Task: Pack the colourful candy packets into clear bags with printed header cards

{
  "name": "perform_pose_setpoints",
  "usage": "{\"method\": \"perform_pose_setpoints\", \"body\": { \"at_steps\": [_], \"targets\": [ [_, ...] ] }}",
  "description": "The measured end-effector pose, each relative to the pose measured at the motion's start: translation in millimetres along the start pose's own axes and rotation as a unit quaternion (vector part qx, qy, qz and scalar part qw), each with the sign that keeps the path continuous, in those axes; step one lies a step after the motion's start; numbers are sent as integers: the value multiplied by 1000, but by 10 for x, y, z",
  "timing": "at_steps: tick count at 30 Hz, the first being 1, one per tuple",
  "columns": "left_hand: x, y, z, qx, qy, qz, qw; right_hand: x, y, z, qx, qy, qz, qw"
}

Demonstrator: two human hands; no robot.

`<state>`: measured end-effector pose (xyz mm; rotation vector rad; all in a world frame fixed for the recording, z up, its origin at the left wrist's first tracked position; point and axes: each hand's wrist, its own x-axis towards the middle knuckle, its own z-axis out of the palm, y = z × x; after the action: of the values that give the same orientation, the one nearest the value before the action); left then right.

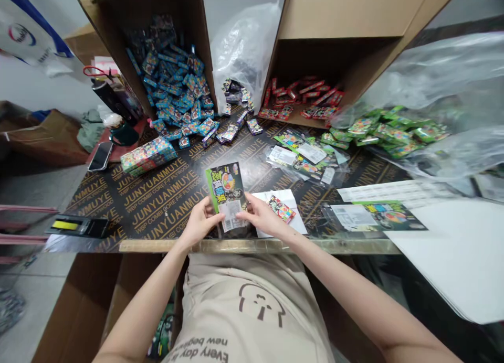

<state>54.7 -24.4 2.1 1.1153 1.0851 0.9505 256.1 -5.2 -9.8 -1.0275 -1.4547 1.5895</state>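
Note:
A black and green printed packet (226,187) with a clear lower part is held up at the front edge of the table. My left hand (203,221) grips its left side, thumb on the front. On the opposite side my right hand (260,214) pinches it the same way, its thumb over the clear part. Just right of my right hand lies a small red colourful packet (282,209) on a white sheet (297,216). The fingers behind the held packet are partly hidden.
Cardboard boxes hold blue packs (177,85) and red packs (311,95). Green packets (394,129) spill from a plastic bag at right. More black packets (307,156) lie beyond my hands, another (378,216) farther right. A phone (101,156) and stacked packs (148,156) sit left.

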Motion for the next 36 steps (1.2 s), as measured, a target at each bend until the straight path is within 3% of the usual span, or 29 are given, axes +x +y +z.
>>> {"method": "perform_pose_setpoints", "body": {
  "at_steps": [2,5,8,11,14,17,19,22,25,27,29,36],
  "targets": [
    [-15,-60,21,3,-24,-2,1000,76,-104,-28,28,47,-24,998],
    [-45,-51,142,7,-38,0,999,175,-375,31,120,167,-43,978],
    [-65,116,364,-91,30,22,995,227,-565,200,184,259,-46,947],
    [-41,341,543,-253,103,9,962,237,-588,363,183,295,-62,936],
    [30,474,554,-319,123,-63,938,222,-547,419,174,293,-76,937],
    [89,521,448,-297,132,-100,941,200,-540,369,209,257,-57,942],
    [91,566,378,-248,123,-73,958,187,-558,305,226,238,-49,943],
    [22,680,324,-111,143,50,982,159,-593,195,190,227,-73,952],
    [-81,786,308,95,162,178,966,102,-624,93,113,206,-108,966],
    [-123,821,295,188,152,221,945,48,-644,42,69,195,-123,971],
    [-129,835,275,210,146,223,941,-3,-670,8,44,186,-128,973],
    [-48,898,257,198,132,141,961,-45,-779,-22,27,153,-108,982]
  ]
}}
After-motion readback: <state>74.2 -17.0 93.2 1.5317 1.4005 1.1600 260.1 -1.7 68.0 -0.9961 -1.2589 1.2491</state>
